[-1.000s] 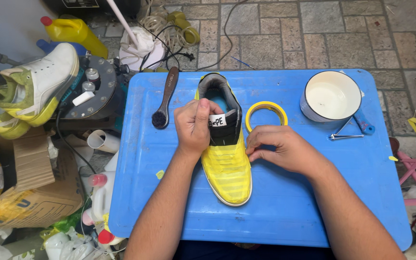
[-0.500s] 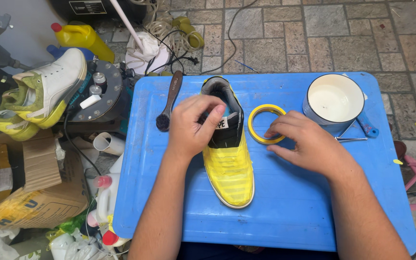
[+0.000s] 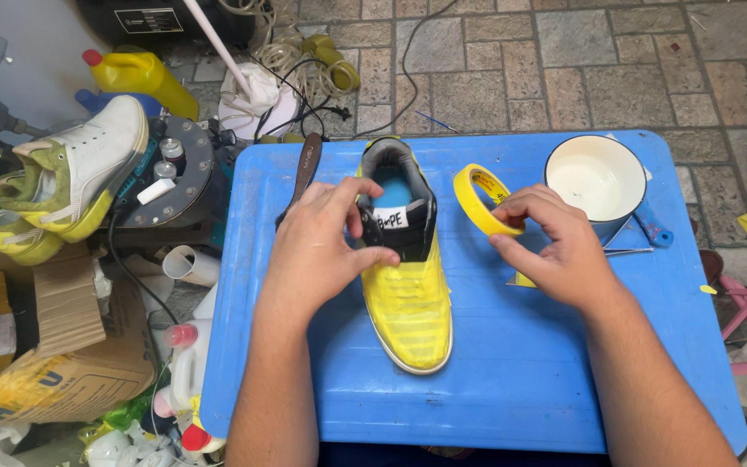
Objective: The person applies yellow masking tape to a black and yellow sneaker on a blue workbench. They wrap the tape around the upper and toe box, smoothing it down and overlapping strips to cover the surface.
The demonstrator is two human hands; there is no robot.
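A shoe (image 3: 408, 303) lies in the middle of the blue table (image 3: 512, 380), its front wrapped in yellow tape, its collar black with a white label. My left hand (image 3: 322, 246) grips the shoe's left side near the tongue. My right hand (image 3: 555, 246) holds a roll of yellow tape (image 3: 477, 201) tilted up just right of the shoe's collar.
A white bowl (image 3: 596, 182) stands at the table's back right, with a blue-handled tool (image 3: 654, 229) beside it. A dark brush (image 3: 304, 169) lies at the back left. Left of the table are a white and green shoe (image 3: 71, 173), a yellow bottle (image 3: 144, 78), cardboard boxes and bottles.
My right hand has lifted the tape roll off the table and tilted it up. My left hand has slid from the tongue to the shoe's left side.
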